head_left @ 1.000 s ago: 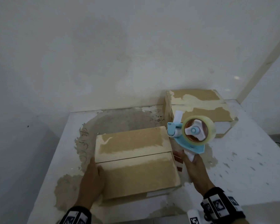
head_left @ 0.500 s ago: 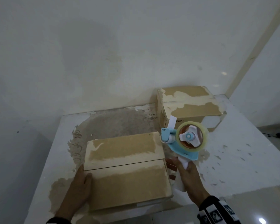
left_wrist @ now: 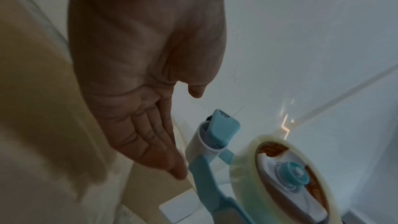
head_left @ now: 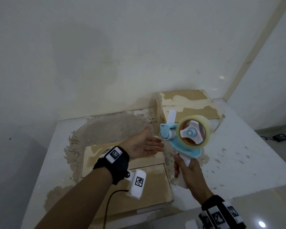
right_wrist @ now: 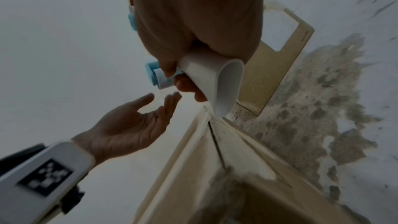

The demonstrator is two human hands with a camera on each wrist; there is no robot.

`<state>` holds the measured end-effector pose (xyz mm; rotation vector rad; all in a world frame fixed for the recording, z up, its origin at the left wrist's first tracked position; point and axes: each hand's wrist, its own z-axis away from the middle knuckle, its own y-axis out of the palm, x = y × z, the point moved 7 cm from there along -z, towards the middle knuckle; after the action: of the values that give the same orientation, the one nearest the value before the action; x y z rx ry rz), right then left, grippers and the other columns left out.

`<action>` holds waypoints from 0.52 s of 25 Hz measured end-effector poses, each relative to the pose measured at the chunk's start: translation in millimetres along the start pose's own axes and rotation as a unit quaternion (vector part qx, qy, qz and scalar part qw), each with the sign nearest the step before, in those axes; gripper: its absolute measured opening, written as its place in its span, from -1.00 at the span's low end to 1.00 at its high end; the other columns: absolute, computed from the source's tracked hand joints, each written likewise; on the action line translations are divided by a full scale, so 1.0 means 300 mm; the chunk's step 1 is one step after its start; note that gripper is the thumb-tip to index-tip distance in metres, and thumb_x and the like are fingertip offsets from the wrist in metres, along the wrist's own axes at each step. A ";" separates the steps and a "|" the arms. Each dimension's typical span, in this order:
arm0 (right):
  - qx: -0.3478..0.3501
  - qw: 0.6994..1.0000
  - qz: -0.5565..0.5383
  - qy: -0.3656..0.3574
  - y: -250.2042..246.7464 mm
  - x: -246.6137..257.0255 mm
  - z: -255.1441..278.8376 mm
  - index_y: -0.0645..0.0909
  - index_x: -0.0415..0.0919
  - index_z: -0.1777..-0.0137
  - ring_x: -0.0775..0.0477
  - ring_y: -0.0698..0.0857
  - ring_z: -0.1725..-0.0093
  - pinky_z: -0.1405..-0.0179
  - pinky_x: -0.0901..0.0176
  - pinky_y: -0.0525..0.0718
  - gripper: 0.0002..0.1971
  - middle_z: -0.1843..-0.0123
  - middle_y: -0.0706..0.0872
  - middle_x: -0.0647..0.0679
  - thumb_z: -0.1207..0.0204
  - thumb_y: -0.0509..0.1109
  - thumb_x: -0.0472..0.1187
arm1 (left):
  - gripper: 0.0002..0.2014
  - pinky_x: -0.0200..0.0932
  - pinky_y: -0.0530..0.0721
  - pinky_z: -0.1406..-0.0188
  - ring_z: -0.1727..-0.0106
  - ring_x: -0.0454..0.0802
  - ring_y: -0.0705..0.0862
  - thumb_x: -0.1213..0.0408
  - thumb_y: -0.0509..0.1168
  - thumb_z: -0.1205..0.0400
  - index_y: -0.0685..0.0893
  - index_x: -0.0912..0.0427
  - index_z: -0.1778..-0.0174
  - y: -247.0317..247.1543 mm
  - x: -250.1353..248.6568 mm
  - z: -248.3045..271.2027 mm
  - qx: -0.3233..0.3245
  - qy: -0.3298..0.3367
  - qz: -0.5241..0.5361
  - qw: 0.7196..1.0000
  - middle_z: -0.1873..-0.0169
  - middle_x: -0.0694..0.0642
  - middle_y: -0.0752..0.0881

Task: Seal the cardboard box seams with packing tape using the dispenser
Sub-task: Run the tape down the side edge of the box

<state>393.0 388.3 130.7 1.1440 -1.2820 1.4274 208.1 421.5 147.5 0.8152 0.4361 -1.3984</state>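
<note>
A closed cardboard box [head_left: 147, 184] lies on the table in front of me, its flap seam [right_wrist: 216, 144] running across the top. My right hand [head_left: 191, 172] grips the white handle [right_wrist: 212, 77] of a blue tape dispenser [head_left: 183, 142], held upright above the box's right end. A roll of clear tape [head_left: 195, 132] sits on it and a white tape end [head_left: 171, 116] sticks up by the roller. My left hand [head_left: 144, 144] hovers palm up above the box, fingers straight, their tips [left_wrist: 172, 166] just short of the dispenser's roller [left_wrist: 206, 144].
A second cardboard box [head_left: 186, 106] stands at the back right against the wall. The white table [head_left: 248, 151] has worn, scraped patches. Its right edge drops to a tiled floor where a dark object [head_left: 279, 138] with a cable lies.
My left hand has left the box's left edge and swung up and right toward the dispenser, palm up. The right hand holds the dispenser in much the same spot.
</note>
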 end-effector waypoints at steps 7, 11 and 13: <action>-0.008 0.999 0.026 -0.021 -0.015 0.002 0.009 0.55 -0.40 0.39 -0.01 0.62 0.56 0.46 0.34 0.60 -0.61 0.54 0.63 -0.29 -0.67 0.31 -0.22 | -0.80 -0.33 0.72 0.36 0.34 -0.14 0.73 0.16 0.29 -0.67 0.70 0.23 0.02 0.050 -0.043 -0.108 -0.006 0.014 -0.069 0.998 0.27 0.09 0.72; -0.004 0.999 0.032 -0.019 -0.013 0.010 0.015 0.53 -0.41 0.42 -0.15 0.62 0.55 0.44 0.23 0.62 -0.58 0.55 0.61 -0.32 -0.67 0.30 -0.22 | -0.80 -0.31 0.73 0.41 0.48 -0.17 0.71 0.25 0.26 -0.69 0.72 0.29 0.03 0.022 -0.091 -0.162 -0.050 0.056 -0.176 0.981 0.33 0.14 0.72; 0.005 0.999 0.036 -0.015 -0.004 0.014 0.022 0.50 -0.44 0.45 -0.26 0.63 0.52 0.42 0.16 0.63 -0.54 0.58 0.59 -0.35 -0.68 0.28 -0.21 | -0.78 -0.29 0.73 0.46 0.58 -0.18 0.69 0.33 0.24 -0.68 0.73 0.40 0.05 0.003 -0.145 -0.195 -0.092 0.100 -0.282 0.950 0.39 0.21 0.71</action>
<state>393.8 382.0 135.3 1.1402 -1.3508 1.4765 213.1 493.7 139.8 0.7081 1.0023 -1.7687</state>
